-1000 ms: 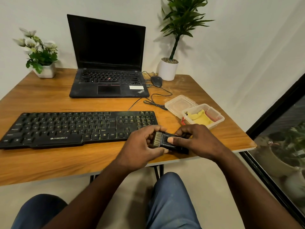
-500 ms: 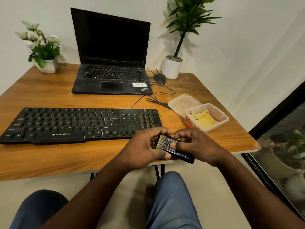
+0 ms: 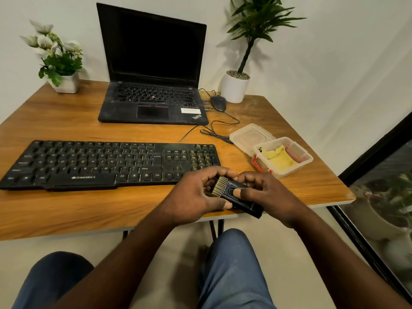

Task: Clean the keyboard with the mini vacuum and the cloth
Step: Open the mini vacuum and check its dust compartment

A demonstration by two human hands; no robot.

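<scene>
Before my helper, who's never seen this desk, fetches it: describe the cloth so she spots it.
On the wooden table, look right of the black keyboard, where a clear tub stands. The cloth lies crumpled inside it, the only yellow thing there.

light: soft, even, moderately bright indoor. shadows: tall plant (image 3: 252,30) throws a diffuse shadow leftward on the wall (image 3: 334,63). focus: keyboard (image 3: 107,161) legends readable; white flowers (image 3: 51,47) slightly smeared; trouser knees (image 3: 234,275) at bottom edge soft. distortion: wide-angle bowing, table (image 3: 66,208) edges curved. right-side window (image 3: 390,197) dim, murky.
</scene>
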